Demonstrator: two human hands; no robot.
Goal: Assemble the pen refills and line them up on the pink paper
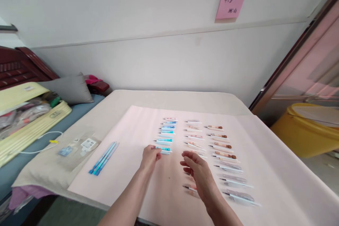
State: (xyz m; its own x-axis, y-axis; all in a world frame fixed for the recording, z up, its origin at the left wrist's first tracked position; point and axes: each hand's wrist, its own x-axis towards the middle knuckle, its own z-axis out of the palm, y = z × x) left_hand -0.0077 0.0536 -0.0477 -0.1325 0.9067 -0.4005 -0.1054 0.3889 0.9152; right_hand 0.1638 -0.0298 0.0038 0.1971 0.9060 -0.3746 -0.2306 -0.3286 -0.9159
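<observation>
My left hand [151, 156] pinches the tip end of a light-blue pen [164, 149] at the near end of a column of blue pens [167, 131]. To the right, my right hand [195, 167] hangs over the middle column, its fingers loosely bent and apart with nothing between them. It hides part of a pale pen [193, 144] row with pink and orange markings. Brown-topped pens [222, 144] and greyish clear pens [239, 195] form the right column, each with a thin white stick beside it.
Several long blue sticks [104, 159] lie on the left of the pink sheet [129, 130]. Beyond it are a clear plastic bag [79, 150] and a cream box [34, 123]. A grey cushion [70, 90] sits behind. A yellow tub [304, 130] stands at right, and a pink note [231, 3] hangs on the wall.
</observation>
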